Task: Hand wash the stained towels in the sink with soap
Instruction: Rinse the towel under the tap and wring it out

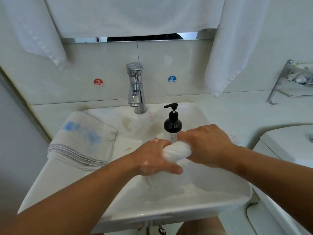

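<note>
White towel (177, 153) gripped by left hand (152, 158) and right hand (208, 146), below HOT sticker (98, 82) and COLD sticker (172, 79).

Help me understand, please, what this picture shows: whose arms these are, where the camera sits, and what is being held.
There is no machine here: these are a person's two bare arms, filmed by one wide-angle camera worn on the head, looking down. The left hand and right hand both grip a bunched white towel over the sink. A folded towel with blue stains lies on the sink's left rim. A black soap pump bottle stands behind the hands, right of the faucet.
</note>
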Demonstrator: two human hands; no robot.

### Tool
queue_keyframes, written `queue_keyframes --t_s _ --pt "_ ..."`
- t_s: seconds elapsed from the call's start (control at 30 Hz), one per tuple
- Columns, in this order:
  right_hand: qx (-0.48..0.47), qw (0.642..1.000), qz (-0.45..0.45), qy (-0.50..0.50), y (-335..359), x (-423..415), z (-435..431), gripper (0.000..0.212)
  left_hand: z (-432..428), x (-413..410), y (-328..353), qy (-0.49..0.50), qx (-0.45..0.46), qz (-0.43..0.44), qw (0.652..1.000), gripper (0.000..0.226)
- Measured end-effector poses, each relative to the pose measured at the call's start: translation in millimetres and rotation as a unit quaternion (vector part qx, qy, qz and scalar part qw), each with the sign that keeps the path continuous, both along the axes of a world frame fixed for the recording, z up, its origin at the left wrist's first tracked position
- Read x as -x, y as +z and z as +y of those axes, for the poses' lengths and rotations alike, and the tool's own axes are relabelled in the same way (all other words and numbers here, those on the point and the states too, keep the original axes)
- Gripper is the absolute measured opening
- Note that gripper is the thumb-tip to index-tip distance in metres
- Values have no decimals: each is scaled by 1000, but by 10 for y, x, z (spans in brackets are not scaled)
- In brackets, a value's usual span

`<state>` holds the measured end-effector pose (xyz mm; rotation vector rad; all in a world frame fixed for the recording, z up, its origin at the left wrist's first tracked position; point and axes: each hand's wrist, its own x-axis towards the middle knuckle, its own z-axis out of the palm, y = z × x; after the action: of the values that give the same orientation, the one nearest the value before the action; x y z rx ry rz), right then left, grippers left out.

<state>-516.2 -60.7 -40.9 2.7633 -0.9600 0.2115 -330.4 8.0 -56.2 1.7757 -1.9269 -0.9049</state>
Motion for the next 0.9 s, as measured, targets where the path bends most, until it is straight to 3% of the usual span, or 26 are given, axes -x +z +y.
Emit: queue_keyframes --t_s 0.1,0.23,0.3,0.43,0.5,0.67,0.77,0.9 --pt "-32 999 0 8 52 10 76 33 5 -101 -21 -11 48 -56 997 25" --pt "-144 987 76 -7 378 -58 44 53 -3 -76 -66 -15 155 -133 979 25" --pt "-167 979 114 -5 478 -154 -18 50 -28 -55 -83 -11 205 -152 967 28" --pt "-323 938 117 -40 372 -341 -56 37 -78 -66 -91 6 265 -193 945 29" --pt "-286 948 128 -57 277 -366 -28 36 -72 -76 -111 16 241 -211 947 25" --pt "-43 991 123 -21 -1 -311 88 22 -102 -9 -178 31 125 -233 964 19" --pt "-5 994 106 5 -117 -272 56 20 -95 56 -225 22 70 -188 980 26" --pt "24 996 69 53 -248 -233 41 19 -35 99 -276 47 18 -116 992 14"
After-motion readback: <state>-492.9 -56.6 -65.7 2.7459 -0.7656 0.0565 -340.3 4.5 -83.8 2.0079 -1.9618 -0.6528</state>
